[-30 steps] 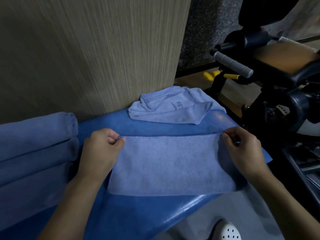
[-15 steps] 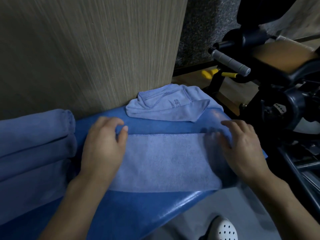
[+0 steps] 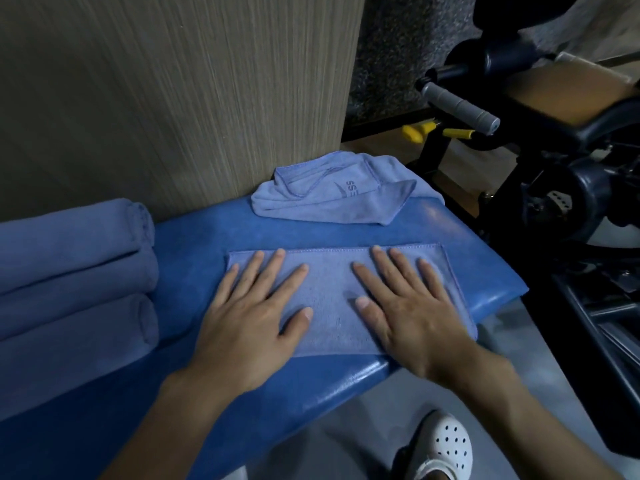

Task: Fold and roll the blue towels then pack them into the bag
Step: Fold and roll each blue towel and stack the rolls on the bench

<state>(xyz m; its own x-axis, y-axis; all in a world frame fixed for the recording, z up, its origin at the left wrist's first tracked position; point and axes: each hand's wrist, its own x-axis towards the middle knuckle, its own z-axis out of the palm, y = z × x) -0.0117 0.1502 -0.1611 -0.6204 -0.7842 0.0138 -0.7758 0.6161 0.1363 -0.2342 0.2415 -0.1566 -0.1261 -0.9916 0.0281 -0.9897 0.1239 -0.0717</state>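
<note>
A folded towel (image 3: 329, 299) lies flat as a long blue rectangle in the middle of the frame, on a blue padded tabletop (image 3: 194, 244), its stitched far edge running straight across and its near edge close to the front edge of the tabletop. Both hands rest palm down on it. The left hand (image 3: 254, 317) covers the left part of the towel, the right hand (image 3: 407, 306) the right part, and a bare strip of cloth shows between the two thumbs. Neither grip is closed on anything: the fingers of each hand are straight and spread, pressing flat on the cloth with their tips near the far edge. Above the hands, toward the upper middle of the frame, a crumpled towel (image 3: 339, 192) of the same pale blue sits in a loose heap at the back of the tabletop, against the foot of a wood-grain wall panel (image 3: 173, 98), well apart from the folded one; some lettering shows on it. At the left edge of the frame three rolled towels (image 3: 69, 271) lie side by side, touching one another. On the right stands a dark exercise machine (image 3: 571, 202) with a grey handle (image 3: 457, 105) sticking out toward the middle. At the bottom right a white shoe (image 3: 443, 448) with holes stands on the grey floor (image 3: 346, 438).
</note>
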